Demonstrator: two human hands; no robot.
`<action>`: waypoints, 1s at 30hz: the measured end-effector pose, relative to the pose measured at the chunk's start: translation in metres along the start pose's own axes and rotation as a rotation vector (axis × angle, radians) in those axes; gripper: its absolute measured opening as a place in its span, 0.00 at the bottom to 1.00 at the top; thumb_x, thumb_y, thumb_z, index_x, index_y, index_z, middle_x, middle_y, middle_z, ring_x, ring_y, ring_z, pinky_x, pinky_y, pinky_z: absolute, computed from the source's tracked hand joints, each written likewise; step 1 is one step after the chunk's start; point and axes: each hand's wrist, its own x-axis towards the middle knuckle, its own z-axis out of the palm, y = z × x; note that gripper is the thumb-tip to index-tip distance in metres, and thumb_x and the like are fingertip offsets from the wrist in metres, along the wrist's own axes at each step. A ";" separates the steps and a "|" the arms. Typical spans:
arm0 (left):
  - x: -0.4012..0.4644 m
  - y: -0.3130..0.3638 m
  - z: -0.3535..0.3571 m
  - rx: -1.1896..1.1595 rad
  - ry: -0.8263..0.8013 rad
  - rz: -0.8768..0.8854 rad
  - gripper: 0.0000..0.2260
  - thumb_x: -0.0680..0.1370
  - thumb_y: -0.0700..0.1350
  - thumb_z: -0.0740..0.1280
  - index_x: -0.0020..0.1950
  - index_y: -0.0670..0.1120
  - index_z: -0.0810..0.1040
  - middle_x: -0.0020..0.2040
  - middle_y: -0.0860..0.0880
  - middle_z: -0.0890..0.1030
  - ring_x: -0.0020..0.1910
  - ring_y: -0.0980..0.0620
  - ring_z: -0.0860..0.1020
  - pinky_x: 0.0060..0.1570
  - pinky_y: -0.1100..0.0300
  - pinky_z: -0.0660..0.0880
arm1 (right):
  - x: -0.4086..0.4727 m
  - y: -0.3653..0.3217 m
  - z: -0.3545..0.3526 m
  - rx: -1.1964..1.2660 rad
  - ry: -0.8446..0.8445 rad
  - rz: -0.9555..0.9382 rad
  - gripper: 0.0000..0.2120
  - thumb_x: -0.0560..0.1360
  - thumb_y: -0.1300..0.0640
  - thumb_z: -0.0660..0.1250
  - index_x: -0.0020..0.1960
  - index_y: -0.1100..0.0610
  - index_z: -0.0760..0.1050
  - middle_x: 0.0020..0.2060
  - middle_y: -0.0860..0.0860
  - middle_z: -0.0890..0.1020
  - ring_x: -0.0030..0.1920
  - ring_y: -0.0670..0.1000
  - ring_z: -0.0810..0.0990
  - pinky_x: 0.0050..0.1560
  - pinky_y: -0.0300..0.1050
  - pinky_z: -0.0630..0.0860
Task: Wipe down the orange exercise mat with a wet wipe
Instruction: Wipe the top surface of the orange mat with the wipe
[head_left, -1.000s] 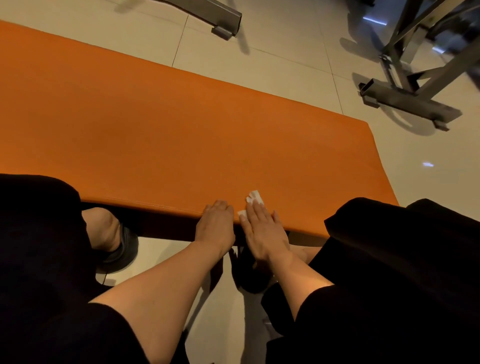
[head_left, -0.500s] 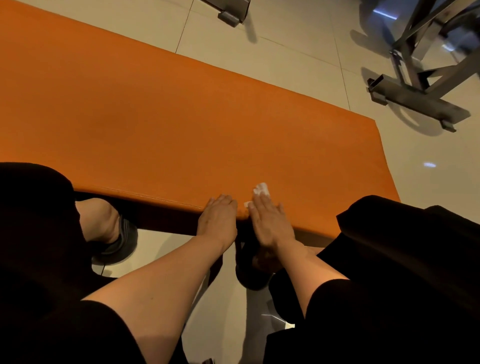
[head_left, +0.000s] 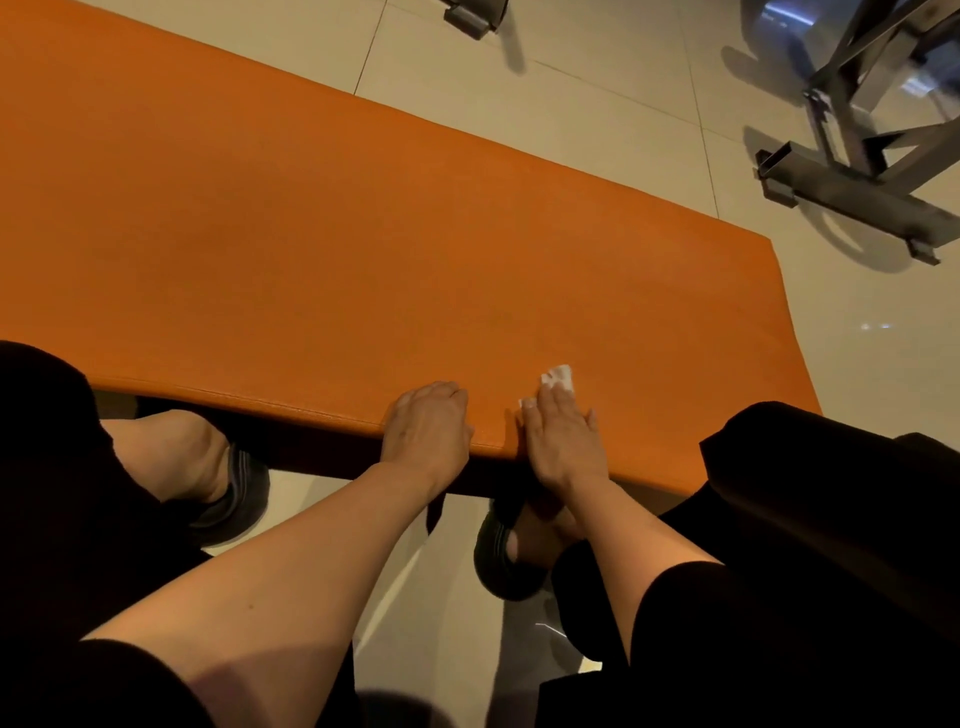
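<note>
The orange exercise mat (head_left: 337, 234) is a thick padded slab that fills the upper left and middle of the view. Its near edge runs just in front of my knees. My right hand (head_left: 563, 439) lies flat on the mat near that edge and presses a white wet wipe (head_left: 557, 376) under straight fingers. A corner of the wipe shows past the fingertips. My left hand (head_left: 428, 423) rests on the mat's near edge just to the left, fingers bent over the surface, holding nothing.
Pale tiled floor (head_left: 597, 88) surrounds the mat. A grey metal equipment frame (head_left: 852, 187) stands at the upper right, and another metal foot (head_left: 475, 15) at the top. My knees in black clothing flank my hands, with my feet in dark sandals (head_left: 504, 556) beneath the mat's edge.
My right hand has slid the wipe a little farther onto the mat and to the right. The gap between my two hands has widened. The left hand stays on the edge.
</note>
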 end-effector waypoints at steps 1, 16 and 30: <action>0.002 0.000 -0.001 0.006 -0.001 -0.002 0.21 0.82 0.50 0.59 0.74 0.47 0.66 0.76 0.50 0.64 0.75 0.52 0.60 0.71 0.58 0.55 | 0.002 -0.002 0.000 -0.009 0.006 0.037 0.28 0.84 0.45 0.40 0.80 0.57 0.45 0.79 0.52 0.46 0.78 0.50 0.43 0.75 0.50 0.37; 0.035 0.001 -0.013 0.018 -0.099 -0.063 0.20 0.81 0.47 0.60 0.73 0.46 0.67 0.76 0.48 0.63 0.74 0.50 0.61 0.71 0.56 0.57 | 0.022 -0.023 -0.003 0.021 -0.057 -0.075 0.28 0.84 0.45 0.41 0.80 0.56 0.44 0.79 0.51 0.44 0.78 0.50 0.40 0.74 0.49 0.34; 0.067 0.017 -0.009 -0.052 -0.099 -0.209 0.18 0.80 0.44 0.59 0.70 0.48 0.71 0.75 0.49 0.65 0.74 0.50 0.62 0.71 0.56 0.57 | 0.055 -0.020 -0.013 0.030 -0.198 -0.367 0.26 0.84 0.45 0.42 0.79 0.51 0.43 0.79 0.47 0.43 0.77 0.45 0.38 0.72 0.49 0.29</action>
